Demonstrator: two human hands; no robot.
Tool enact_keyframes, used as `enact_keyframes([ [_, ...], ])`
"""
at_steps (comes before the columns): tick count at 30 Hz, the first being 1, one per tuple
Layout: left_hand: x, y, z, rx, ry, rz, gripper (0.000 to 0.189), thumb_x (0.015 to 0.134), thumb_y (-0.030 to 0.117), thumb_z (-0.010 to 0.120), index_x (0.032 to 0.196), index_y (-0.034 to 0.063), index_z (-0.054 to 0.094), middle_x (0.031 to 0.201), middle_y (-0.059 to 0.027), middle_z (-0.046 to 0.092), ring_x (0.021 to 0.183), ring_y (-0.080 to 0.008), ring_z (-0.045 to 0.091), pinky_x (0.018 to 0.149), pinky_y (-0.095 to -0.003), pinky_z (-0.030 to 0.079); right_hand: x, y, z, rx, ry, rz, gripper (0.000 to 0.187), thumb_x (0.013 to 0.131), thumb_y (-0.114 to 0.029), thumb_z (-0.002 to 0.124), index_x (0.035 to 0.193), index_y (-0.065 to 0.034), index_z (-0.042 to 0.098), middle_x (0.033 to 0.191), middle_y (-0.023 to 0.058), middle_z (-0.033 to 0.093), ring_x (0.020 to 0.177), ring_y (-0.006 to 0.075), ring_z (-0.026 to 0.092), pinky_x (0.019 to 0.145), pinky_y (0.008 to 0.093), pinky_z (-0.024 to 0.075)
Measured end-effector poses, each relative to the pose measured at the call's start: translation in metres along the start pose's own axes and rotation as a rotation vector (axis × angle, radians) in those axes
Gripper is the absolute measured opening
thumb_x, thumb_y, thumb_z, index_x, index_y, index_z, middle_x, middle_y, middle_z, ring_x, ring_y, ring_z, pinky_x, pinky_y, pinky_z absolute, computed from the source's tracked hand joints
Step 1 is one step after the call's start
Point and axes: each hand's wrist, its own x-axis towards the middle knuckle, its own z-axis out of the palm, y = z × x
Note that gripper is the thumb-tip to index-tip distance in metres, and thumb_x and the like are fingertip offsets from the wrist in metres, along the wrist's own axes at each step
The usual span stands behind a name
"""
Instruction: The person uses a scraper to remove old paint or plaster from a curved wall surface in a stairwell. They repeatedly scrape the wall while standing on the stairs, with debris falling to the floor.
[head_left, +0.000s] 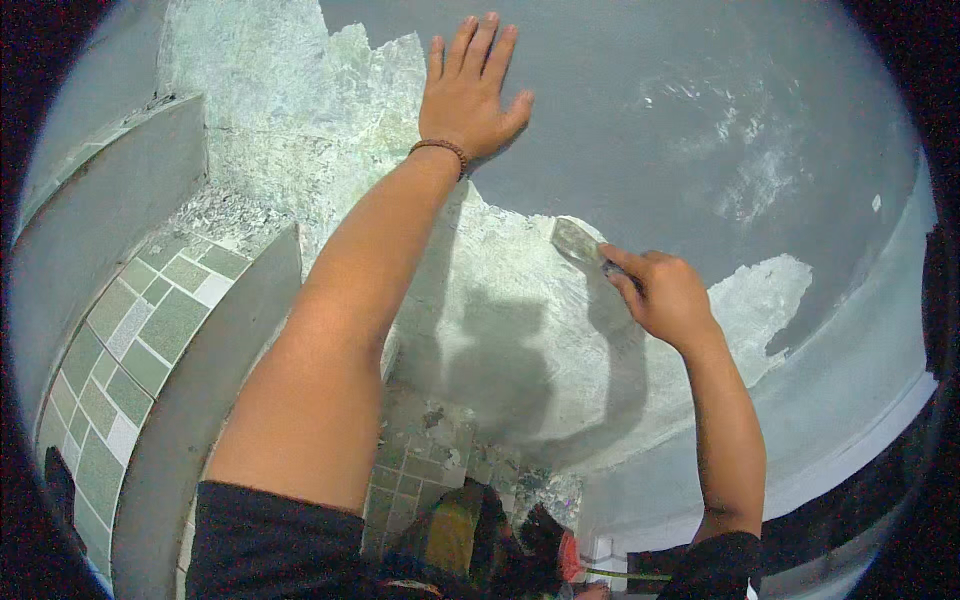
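My left hand (469, 97) lies flat against the wall, fingers spread, at the border of grey paint and bared plaster. A brown beaded bracelet (441, 150) circles that wrist. In my right hand (660, 292) is a putty knife (576, 241), its broad blade against the wall at the ragged edge of the paint. The grey paint (600, 127) covers the upper part of the wall. Below and to the left spreads pale, scraped plaster (517, 247), with shadows of my head and arm across it. Another bare patch (772, 292) shows at the right.
A low grey partition (202, 360) stands at the left beside a green and white tiled surface (135, 330). Paint flakes (225, 214) lie heaped against the wall there. More debris covers the tiled floor (420, 465) below. A red object (570, 559) is near the bottom.
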Motion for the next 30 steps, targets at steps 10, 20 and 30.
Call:
enact_keyframes([
  [10,0.000,-0.001,-0.003,0.024,-0.026,0.001,0.081,0.091,0.051,0.060,0.161,0.0173,0.037,0.169,-0.0087,0.030,0.157,-0.0291,0.023,0.128,-0.0572,0.014,0.013,-0.040,0.009,-0.038,0.018,-0.004,0.041,0.095,-0.023,0.068,0.136,-0.0225,0.069,0.082,0.0173,0.070,0.076,0.0376,0.069,0.069,0.0484,0.0546],
  [20,-0.003,-0.003,0.003,0.018,-0.017,-0.006,0.080,0.092,0.051,0.058,0.161,0.0181,0.037,0.169,-0.0081,0.031,0.158,-0.0285,0.023,0.128,-0.0560,0.013,0.008,-0.055,0.029,-0.027,0.039,0.067,0.041,0.096,-0.023,0.068,0.136,-0.0198,0.068,0.076,0.0170,0.068,0.072,0.0367,0.069,0.067,0.0484,0.0545],
  [30,-0.003,-0.001,0.003,0.023,-0.032,-0.021,0.081,0.093,0.051,0.059,0.162,0.0190,0.033,0.170,-0.0073,0.027,0.158,-0.0269,0.021,0.129,-0.0556,0.013,0.016,-0.088,0.060,0.120,0.119,0.081,0.047,0.094,-0.022,0.069,0.140,-0.0201,0.064,0.081,0.0173,0.069,0.074,0.0376,0.068,0.070,0.0489,0.0544],
])
